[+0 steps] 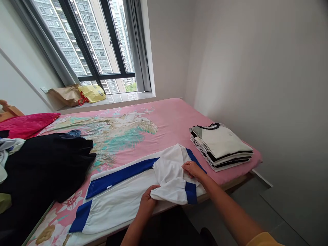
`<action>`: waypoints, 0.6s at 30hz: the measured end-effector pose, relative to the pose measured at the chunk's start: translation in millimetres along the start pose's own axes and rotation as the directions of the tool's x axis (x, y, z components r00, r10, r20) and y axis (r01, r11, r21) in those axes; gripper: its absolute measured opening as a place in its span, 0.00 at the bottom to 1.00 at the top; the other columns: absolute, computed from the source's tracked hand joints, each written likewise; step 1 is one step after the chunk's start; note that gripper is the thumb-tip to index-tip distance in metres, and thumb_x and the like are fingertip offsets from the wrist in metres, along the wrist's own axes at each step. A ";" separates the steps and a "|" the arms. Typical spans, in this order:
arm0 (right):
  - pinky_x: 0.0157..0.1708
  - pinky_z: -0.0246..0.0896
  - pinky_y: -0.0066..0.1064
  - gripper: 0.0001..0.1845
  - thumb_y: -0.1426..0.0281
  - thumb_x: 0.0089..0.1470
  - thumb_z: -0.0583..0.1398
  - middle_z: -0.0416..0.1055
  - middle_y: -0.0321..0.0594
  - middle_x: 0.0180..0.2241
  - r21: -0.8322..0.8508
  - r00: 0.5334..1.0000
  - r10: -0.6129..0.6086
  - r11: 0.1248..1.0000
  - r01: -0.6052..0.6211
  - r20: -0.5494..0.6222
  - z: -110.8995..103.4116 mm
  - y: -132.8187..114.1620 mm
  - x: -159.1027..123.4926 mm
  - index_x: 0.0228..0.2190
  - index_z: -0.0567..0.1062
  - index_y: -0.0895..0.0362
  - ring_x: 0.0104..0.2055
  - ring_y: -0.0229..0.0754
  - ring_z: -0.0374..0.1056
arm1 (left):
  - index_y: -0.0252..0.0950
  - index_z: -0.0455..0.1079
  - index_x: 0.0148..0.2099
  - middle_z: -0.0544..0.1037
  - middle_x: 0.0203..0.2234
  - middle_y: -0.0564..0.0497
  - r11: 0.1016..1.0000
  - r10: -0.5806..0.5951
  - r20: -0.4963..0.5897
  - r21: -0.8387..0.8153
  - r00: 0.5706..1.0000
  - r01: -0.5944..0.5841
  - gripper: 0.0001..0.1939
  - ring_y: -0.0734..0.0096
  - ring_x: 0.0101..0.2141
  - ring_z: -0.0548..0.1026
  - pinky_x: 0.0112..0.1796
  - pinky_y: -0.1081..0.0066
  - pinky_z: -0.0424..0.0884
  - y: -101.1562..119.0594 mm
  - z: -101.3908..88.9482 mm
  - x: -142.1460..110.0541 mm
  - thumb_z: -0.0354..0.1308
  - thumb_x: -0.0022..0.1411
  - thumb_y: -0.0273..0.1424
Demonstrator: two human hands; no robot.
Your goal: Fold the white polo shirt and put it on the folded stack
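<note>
White and blue cloth [170,164] pinched in both my hands

The cloth is a long piece of clothing, and it lies along the near edge of the bed [169,112], in the middle and a bit to the left. My left hand [149,199] pinches its near edge, with the thumb on top. My right hand [192,169] is farther right and a bit farther away. Its thumb and finger tips are pressed together on a bit of the white part. Between my hands the cloth is bunched up, and one end with a blue band [191,193] is folded over toward the right. The rest lies long and wrinkly to the left, with a blue stripe on the far side and a blue end at the near left.

To the right, a neat pile of folded clothes [222,145] sits on the pink sheet, near the wall [243,68]. To the left there is a big black heap of clothes [43,167]. Past it is a shiny red pillow [33,123]. Far off, a brown paper bag [65,95] and a yellow bag [93,93] sit on the window ledge [123,97], by the grey curtain [139,48].
</note>
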State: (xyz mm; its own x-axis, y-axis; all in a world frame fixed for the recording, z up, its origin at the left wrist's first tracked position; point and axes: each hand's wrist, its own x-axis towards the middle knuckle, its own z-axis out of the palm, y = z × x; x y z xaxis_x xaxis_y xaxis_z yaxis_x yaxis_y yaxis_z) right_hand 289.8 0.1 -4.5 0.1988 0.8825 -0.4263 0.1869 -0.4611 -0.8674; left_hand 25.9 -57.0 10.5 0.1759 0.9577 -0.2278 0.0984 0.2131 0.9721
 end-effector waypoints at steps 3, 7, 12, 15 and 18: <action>0.12 0.52 0.21 0.13 0.60 0.49 0.58 0.72 0.36 0.26 -0.047 1.000 0.015 0.999 -0.014 0.008 -1.9 3.4 -1.4 0.29 0.67 0.57 0.15 0.29 0.60 | 0.36 0.74 0.36 0.79 0.30 0.53 1.000 -0.015 0.013 0.023 1.000 0.014 0.16 0.66 0.33 0.74 0.38 0.70 0.68 -2.6 -9.0 6.2 0.57 0.41 0.28; 0.10 0.51 0.24 0.15 0.59 0.46 0.61 0.72 0.39 0.21 -0.123 0.997 0.045 0.992 -0.038 0.057 1.9 9.4 -1.3 0.23 0.67 0.58 0.12 0.33 0.60 | 0.37 0.74 0.39 0.79 0.31 0.53 0.997 -0.074 -0.014 -0.010 0.997 0.074 0.19 0.65 0.33 0.75 0.36 0.70 0.69 -10.8 -17.8 13.4 0.58 0.40 0.28; 0.12 0.52 0.22 0.12 0.61 0.47 0.59 0.69 0.34 0.21 -0.057 0.998 -0.031 0.998 0.034 0.058 11.6 13.1 -5.8 0.23 0.65 0.57 0.16 0.33 0.61 | 0.38 0.70 0.48 0.75 0.43 0.47 0.993 0.069 -0.254 0.106 0.965 -0.043 0.25 0.62 0.41 0.74 0.42 0.64 0.70 -7.7 -31.2 12.2 0.57 0.43 0.29; 0.15 0.52 0.22 0.14 0.58 0.48 0.57 0.65 0.31 0.20 0.005 0.992 -0.120 0.993 0.120 0.028 15.3 12.8 -11.4 0.24 0.64 0.56 0.18 0.31 0.58 | 0.40 0.69 0.48 0.71 0.48 0.47 0.862 0.435 -0.251 0.392 0.864 -0.320 0.21 0.61 0.49 0.70 0.47 0.60 0.67 10.1 -18.0 2.6 0.52 0.51 0.28; 0.18 0.52 0.22 0.18 0.55 0.48 0.57 0.61 0.30 0.19 0.029 0.978 -0.206 0.978 0.206 0.003 18.9 10.7 -14.7 0.22 0.64 0.56 0.19 0.30 0.54 | 0.39 0.68 0.51 0.71 0.49 0.44 0.640 0.573 0.048 0.598 0.818 -0.483 0.19 0.59 0.51 0.68 0.51 0.58 0.65 26.7 24.2 -0.2 0.53 0.55 0.33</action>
State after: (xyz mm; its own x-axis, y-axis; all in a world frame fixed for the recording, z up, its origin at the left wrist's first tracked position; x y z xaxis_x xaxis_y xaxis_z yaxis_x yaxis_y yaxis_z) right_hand 270.8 -16.0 -12.3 0.1528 0.9590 -0.2388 0.1957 -0.2662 -0.9438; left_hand 52.2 -56.2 35.2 0.2472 0.8964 0.3680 0.5633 -0.4420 0.6981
